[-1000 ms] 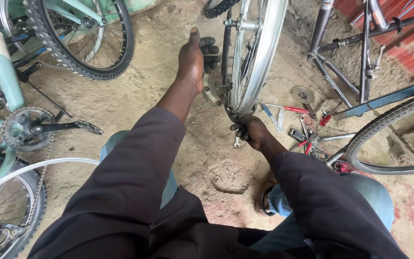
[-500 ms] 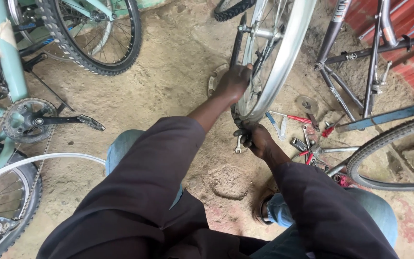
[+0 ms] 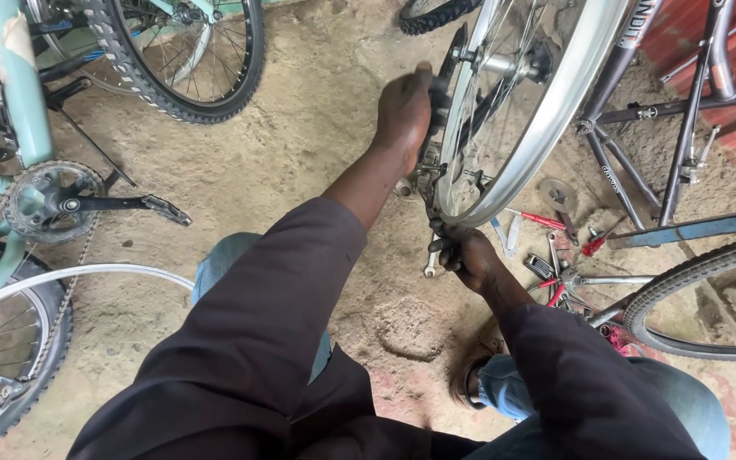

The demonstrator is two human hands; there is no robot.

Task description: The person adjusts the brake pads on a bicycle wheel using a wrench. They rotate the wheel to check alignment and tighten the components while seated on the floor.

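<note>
Head view. Left hand (image 3: 404,106) lies flat, fingers together, against the dark brake part (image 3: 446,81) at the edge of the bare silver wheel rim (image 3: 547,128); what lies under the palm is hidden. Right hand (image 3: 470,255) is curled in a fist just below the rim's lowest point, closed round the top of a small spanner (image 3: 430,262) whose free end hangs toward the dirt floor (image 3: 300,145). The rim stands upright and tilted, between the two hands, in front of the knees.

No box or tray in view: loose tools (image 3: 555,247), with red and silver handles, lie straight on the floor right of the rim, beside a dark bicycle frame (image 3: 683,162). A tyred wheel (image 3: 700,290) at lower right. Left side: pale green bicycle (image 3: 10,94) with chainring and pedal crank (image 3: 61,200), treaded tyre (image 3: 189,85) above.
</note>
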